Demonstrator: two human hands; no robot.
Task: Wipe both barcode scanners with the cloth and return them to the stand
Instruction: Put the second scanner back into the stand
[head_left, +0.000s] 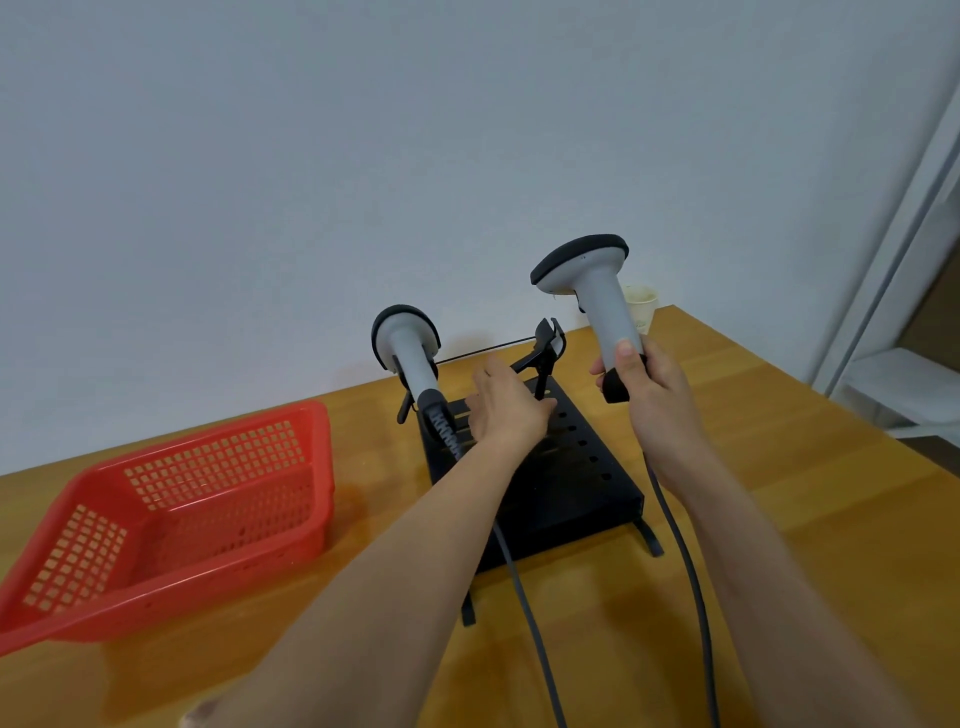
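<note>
Wooden table (727, 597), orange-brown and glossy, set against a plain pale wall (311, 156); a grey-white frame (904, 218) stands at far right. On your left sits a red plastic basket (171, 509) with perforated sides, resting on the table. Just right of it the first scanner (408, 348), grey handle with a dark-rimmed head, sits upright in the left cradle of the black stand (571, 483), its grey cable (524, 597) running down toward you. The stand is a slotted black plate on thin legs; its right cradle (548, 340) holds nothing. Your left hand (506, 408) hovers over the stand plate, fingers relaxed and loose, gripping nothing. Further right, your right hand (644, 384) is wrapped around the lower handle of the second scanner (592, 291), thumb on the grey grip, holding it head-up in the air beside the right cradle, cord (685, 571) hanging down. Behind it a pale paper cup (643, 304) stands near the table's back edge.
</note>
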